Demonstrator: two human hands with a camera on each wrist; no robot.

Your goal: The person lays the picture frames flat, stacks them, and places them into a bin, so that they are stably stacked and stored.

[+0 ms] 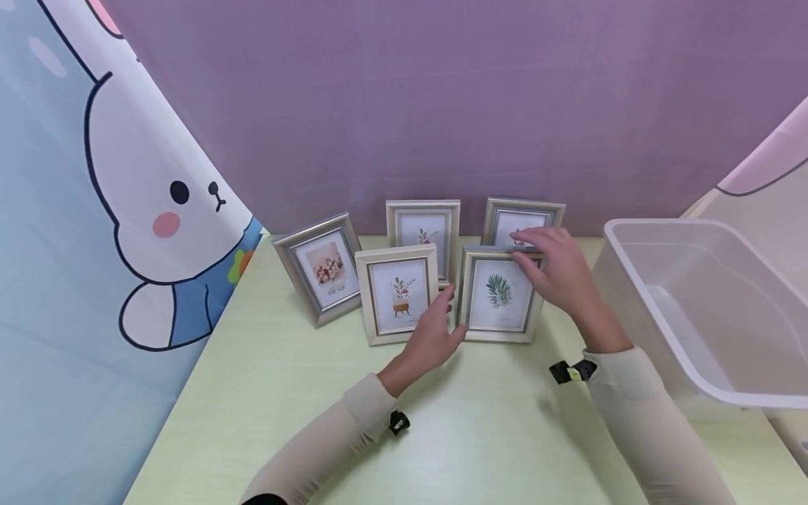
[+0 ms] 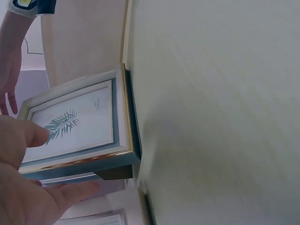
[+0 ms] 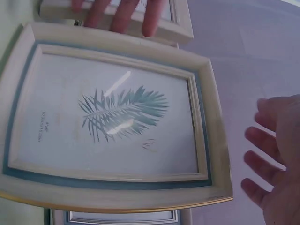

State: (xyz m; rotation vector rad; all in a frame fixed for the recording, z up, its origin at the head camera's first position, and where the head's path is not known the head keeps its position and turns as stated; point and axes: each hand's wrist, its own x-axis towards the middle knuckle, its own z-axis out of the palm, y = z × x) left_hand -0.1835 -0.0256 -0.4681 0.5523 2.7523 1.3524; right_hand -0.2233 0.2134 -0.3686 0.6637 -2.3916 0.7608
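A picture frame with a green leaf print (image 1: pixel 499 293) stands upright at the front right of a group of frames. My left hand (image 1: pixel 434 337) is beside its left edge, thumb spread from the fingers; in the left wrist view the thumb overlaps the front while the fingers lie past the side. Over its top right corner is my right hand (image 1: pixel 558 270), fingers loosely bent, with a gap between fingertips and frame in the right wrist view. Left of it stands a cream frame with a potted plant print (image 1: pixel 400 294).
Behind stand two more frames, a plant print frame (image 1: pixel 424 224) and a right rear frame (image 1: pixel 524 212). A silvery frame with a flower photo (image 1: pixel 327 270) is angled at the left. A translucent plastic bin (image 1: pixel 656 308) stands at the right; a purple cloth (image 1: pixel 404 105) hangs behind.
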